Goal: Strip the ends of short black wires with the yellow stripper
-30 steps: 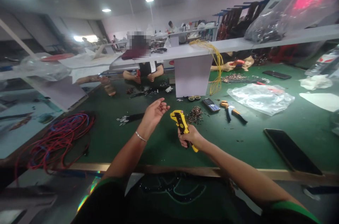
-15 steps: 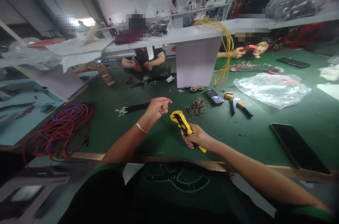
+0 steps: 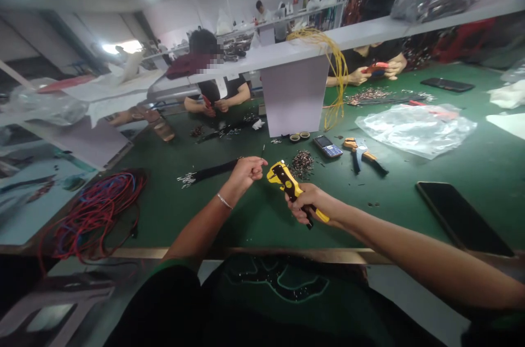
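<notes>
My left hand is closed, pinching a short thin black wire whose end points up past the fingertips. Just right of it, my right hand grips a yellow and black wire stripper by its handles. The tool's head points up and left, close to my left fingers but apart from the wire. Behind my left hand lies a bundle of black wires with silvery bare ends. A heap of small dark and coppery offcuts sits beyond the stripper's head.
On the green table lie red and blue cables, a keypad phone, orange-handled pliers, a clear plastic bag and a smartphone. Opposite, two co-workers hold red tools. A white shelf stands between us.
The view has shifted slightly. My right hand has tilted the wire stripper a little, and its handles show more spread. My left hand keeps its pinch on the wire.
</notes>
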A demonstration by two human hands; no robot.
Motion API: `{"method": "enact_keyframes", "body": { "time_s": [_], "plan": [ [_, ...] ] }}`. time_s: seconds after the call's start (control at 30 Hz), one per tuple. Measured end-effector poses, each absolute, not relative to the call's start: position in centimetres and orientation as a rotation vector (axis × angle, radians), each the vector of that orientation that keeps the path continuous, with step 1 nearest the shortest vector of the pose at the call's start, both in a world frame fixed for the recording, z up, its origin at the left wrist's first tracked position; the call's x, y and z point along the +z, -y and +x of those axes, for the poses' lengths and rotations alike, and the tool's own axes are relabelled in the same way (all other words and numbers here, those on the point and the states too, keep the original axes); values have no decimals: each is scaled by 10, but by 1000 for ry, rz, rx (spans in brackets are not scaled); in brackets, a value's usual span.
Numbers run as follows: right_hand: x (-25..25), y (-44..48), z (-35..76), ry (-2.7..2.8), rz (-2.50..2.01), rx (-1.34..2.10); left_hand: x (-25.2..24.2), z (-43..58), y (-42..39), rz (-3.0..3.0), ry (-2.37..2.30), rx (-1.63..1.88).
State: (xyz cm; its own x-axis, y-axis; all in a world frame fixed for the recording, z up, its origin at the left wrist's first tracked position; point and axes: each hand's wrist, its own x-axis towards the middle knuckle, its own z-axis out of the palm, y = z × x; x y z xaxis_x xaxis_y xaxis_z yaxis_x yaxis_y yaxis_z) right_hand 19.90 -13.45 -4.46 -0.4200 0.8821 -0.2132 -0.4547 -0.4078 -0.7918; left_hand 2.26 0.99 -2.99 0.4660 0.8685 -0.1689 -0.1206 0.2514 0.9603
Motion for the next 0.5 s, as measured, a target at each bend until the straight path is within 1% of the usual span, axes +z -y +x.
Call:
{"method": "enact_keyframes", "body": {
  "time_s": [0.17, 0.4, 0.5],
  "plan": [
    [-40, 132, 210, 823, -742, 1942, -27, 24, -9, 1120, -808, 794],
    [-53, 119, 204, 800, -694, 1928, -30, 31, -14, 1135, -820, 827],
    [-51, 116, 211, 795, -667, 1901, -32, 23, -21, 1143, -870, 873]
  ]
}}
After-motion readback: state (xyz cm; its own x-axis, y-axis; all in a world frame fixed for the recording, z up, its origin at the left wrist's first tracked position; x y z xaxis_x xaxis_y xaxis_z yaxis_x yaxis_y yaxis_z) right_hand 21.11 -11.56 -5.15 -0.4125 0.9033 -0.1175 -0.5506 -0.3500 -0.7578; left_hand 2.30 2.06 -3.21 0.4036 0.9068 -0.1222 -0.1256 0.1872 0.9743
